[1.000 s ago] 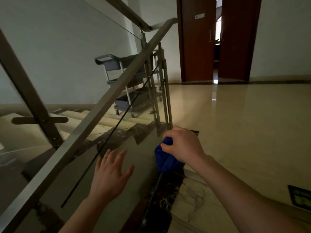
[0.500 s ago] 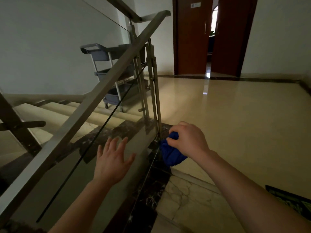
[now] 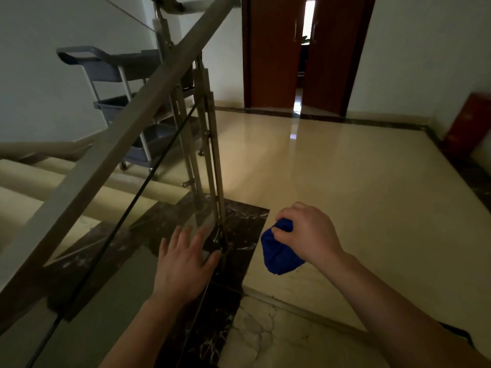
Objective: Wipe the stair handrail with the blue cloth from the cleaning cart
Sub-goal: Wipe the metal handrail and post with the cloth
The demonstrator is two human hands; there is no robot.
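1. The blue cloth is held bunched in the right hand, whose fingers are closed around its upper part; the bundle hangs below the fist, above the pale landing floor and clear of any surface.
2. The left hand is spread wide and flat, holding nothing; whether its palm touches the glass panel of the balustrade or only hovers near it cannot be told.
3. The stair handrail is seen as a flat metal bar running from the lower left edge of the view up to the posts at the corner of the landing. It is not touched by the cloth, which lies well to the right of it, past the posts.
4. The grey cleaning cart stands beyond the rail, near the far wall.
5. The step in hand is judged to be the carrying of the cloth, either toward the rail or away from it; no wiping contact is shown.
6. If wiping is next, the cloth would need to be raised and brought leftward onto the bar's top face, then drawn along its slope.
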